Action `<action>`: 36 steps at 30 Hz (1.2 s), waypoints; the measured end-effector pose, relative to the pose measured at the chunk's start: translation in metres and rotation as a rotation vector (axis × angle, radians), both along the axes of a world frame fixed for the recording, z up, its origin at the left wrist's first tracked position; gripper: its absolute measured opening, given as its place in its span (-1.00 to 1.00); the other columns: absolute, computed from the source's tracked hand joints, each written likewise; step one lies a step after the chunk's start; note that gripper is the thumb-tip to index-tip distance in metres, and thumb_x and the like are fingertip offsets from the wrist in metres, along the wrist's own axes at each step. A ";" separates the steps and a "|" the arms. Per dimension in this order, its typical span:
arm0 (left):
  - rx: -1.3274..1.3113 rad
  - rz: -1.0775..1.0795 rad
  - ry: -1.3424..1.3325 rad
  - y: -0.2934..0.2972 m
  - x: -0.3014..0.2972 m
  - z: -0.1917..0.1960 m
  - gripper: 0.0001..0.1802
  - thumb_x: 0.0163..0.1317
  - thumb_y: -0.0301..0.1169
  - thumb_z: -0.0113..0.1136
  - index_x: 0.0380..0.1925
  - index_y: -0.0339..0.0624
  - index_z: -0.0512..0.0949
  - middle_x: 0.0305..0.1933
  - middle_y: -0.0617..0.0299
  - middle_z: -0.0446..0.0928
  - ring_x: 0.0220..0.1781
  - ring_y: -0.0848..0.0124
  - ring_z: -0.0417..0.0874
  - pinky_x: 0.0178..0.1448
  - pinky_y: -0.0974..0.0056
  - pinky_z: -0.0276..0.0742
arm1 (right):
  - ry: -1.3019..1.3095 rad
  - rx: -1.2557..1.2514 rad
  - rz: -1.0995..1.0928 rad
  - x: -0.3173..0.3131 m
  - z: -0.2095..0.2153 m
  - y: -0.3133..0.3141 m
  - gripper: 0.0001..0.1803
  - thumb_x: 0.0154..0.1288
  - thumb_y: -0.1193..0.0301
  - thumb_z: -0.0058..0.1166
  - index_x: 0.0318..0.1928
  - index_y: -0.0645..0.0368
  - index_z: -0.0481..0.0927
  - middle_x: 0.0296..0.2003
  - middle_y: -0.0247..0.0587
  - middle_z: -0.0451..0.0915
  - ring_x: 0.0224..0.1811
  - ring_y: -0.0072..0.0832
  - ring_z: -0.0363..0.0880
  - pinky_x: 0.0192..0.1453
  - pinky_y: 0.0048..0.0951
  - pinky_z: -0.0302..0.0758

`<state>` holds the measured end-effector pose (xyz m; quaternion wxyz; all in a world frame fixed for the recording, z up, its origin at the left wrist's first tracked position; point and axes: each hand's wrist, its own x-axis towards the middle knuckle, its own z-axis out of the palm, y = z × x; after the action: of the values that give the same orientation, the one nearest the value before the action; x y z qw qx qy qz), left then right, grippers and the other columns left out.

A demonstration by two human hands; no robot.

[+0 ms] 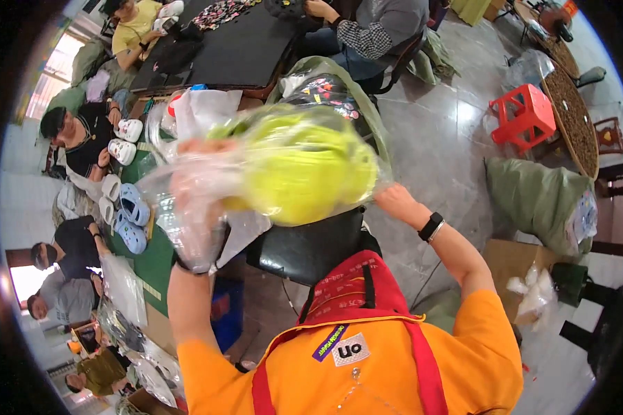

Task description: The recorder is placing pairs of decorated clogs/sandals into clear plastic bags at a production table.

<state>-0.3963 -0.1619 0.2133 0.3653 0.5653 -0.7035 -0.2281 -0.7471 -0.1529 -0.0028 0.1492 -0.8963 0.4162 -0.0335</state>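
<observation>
Orange shirt (294, 370) up close, yellow-green thing (304, 173) in a clear bag (176, 218)

At 9 o'clock from the middle, blue clogs (133, 225) sit on a green table (156, 259). Next comes the left hand (206, 176), which looks to be inside the clear bag. Plastic and blur hide its fingers, so I cannot tell if they are apart or clamped on something. From that hand, the yellow-green thing lies at 3 o'clock. It is up in front of the shirt, over a black seat (291, 252), and its long side seems to run from 9 to 3. On the right, the right hand (400, 204) looks pinched on the bag's edge. From there, the thing is between 9 and 10 o'clock. Both hands are close to it, and I cannot tell which is nearer. Blur smears its shape, so I cannot tell what it is. The right fingertips are hard to see too.
</observation>
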 end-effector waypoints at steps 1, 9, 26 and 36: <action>-0.345 -0.236 -0.202 -0.020 -0.028 0.024 -0.73 0.01 -0.42 0.11 -0.21 -0.10 0.52 -0.25 0.28 0.49 -0.12 0.42 0.46 0.03 0.31 0.26 | -0.028 0.039 -0.042 -0.002 -0.003 0.000 -0.94 -0.02 0.41 -0.01 -0.50 0.09 0.51 -0.50 -0.26 0.46 -0.34 -0.28 0.48 -0.24 -0.30 0.42; -0.402 -0.548 -0.815 -0.088 -0.047 -0.071 -0.68 -0.11 -0.49 0.08 -0.30 0.12 0.58 0.20 0.19 0.20 0.13 0.17 0.33 0.20 0.15 0.18 | -0.163 0.008 -0.107 -0.006 -0.016 0.000 -0.91 0.02 0.40 -0.01 -0.54 0.11 0.49 -0.48 -0.26 0.43 -0.31 -0.29 0.40 -0.20 -0.35 0.38; 0.037 -0.809 -0.524 -0.114 -0.027 -0.069 -0.68 -0.25 -0.68 0.00 -0.39 -0.21 0.52 0.33 0.07 0.02 0.22 -0.01 0.18 0.24 0.10 0.18 | -0.681 0.253 -1.156 -0.019 -0.040 -0.093 -0.84 0.17 0.39 -0.10 -0.34 0.23 0.38 -0.56 0.07 0.40 -0.53 -0.04 0.35 -0.38 -0.26 0.34; -0.107 -0.591 -0.447 -0.177 -0.146 -0.135 -0.62 -0.23 -0.68 -0.08 -0.27 -0.36 0.43 0.24 0.16 0.19 0.15 -0.05 0.22 0.24 0.10 0.19 | -0.907 0.024 -1.162 -0.012 -0.043 -0.077 -0.84 0.25 0.40 -0.15 -0.38 0.25 0.34 -0.61 0.11 0.31 -0.62 -0.15 0.24 -0.51 -0.31 0.27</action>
<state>-0.5426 -0.3386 0.0783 0.1501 0.3536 -0.9097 -0.1577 -0.7590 -0.2297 -0.0459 0.2746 -0.4277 0.7217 -0.4699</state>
